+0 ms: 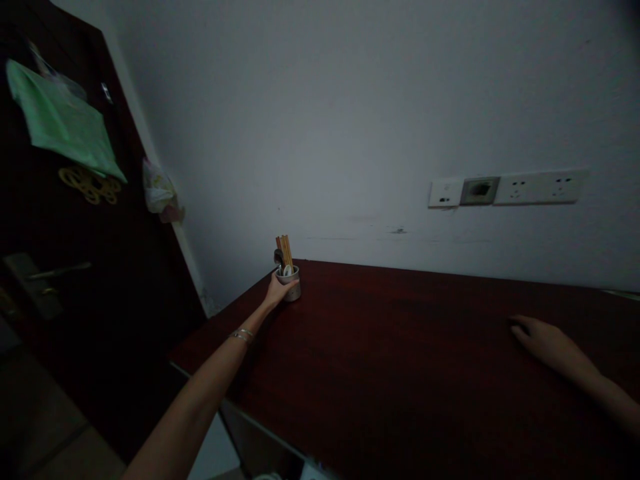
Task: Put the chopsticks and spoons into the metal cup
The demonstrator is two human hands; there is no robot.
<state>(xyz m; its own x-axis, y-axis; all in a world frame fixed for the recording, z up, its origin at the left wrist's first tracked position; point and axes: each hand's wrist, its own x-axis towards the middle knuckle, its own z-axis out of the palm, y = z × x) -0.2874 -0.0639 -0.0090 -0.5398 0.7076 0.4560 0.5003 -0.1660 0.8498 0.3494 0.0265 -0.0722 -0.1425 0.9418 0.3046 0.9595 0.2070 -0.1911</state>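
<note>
A grey utensil holder (294, 291) stands upright near the far left corner of the dark red table. My left hand (276, 291) reaches out to it and is closed around its near left side. Wooden chopsticks (287, 251) rise from the holder, along with a dark-headed spoon (279, 256) and a pale spoon (287, 270). The fingers behind the holder are hidden. Far to the right, my right hand (543, 341) rests on the tabletop with its fingers loosely curled in. Nothing shows in it.
The table (390, 347) meets a grey wall with sockets (517, 189) at the right. At the left is a dark door (115, 287) with a metal handle (59, 270) and a hanging green cloth (65, 123). A plastic bag (159, 188) hangs beside the frame.
</note>
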